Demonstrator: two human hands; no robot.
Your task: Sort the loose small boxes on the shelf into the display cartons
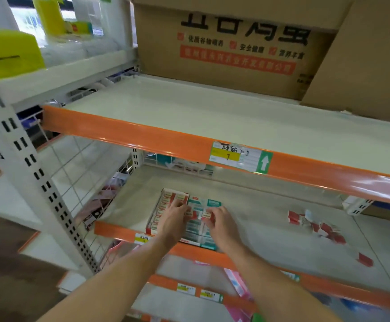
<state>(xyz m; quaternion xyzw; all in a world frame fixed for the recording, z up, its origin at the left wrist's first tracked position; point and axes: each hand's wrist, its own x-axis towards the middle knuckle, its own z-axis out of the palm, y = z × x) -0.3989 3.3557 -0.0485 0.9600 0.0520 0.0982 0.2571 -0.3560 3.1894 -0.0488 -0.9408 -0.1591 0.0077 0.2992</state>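
Red-and-white small boxes filled a display carton [166, 210] that stood near the front edge of the middle shelf [270, 219], and a second carton [203, 219] with green and white boxes stood just beside it on the right. Both hands were over these two cartons. The left hand [174, 219] rested on the right part of the red carton, and its fingers [184, 209] were curled down on a small box [190, 214] at the border of the two cartons. The right hand [219, 223] held another small box [207, 214] pinched between thumb and fingers above the green carton. The picture was blurred, so I could not tell if these boxes were already seated in a row. I judged that the step in hand was placing these two boxes into the cartons. More loose red boxes [314, 225] lay in a heap well apart on the right side of the same shelf, and one single red box [364, 259] lay nearer the front edge. The next move would probably call for pressing the held boxes flat into line, and then reaching to the right for the heap.
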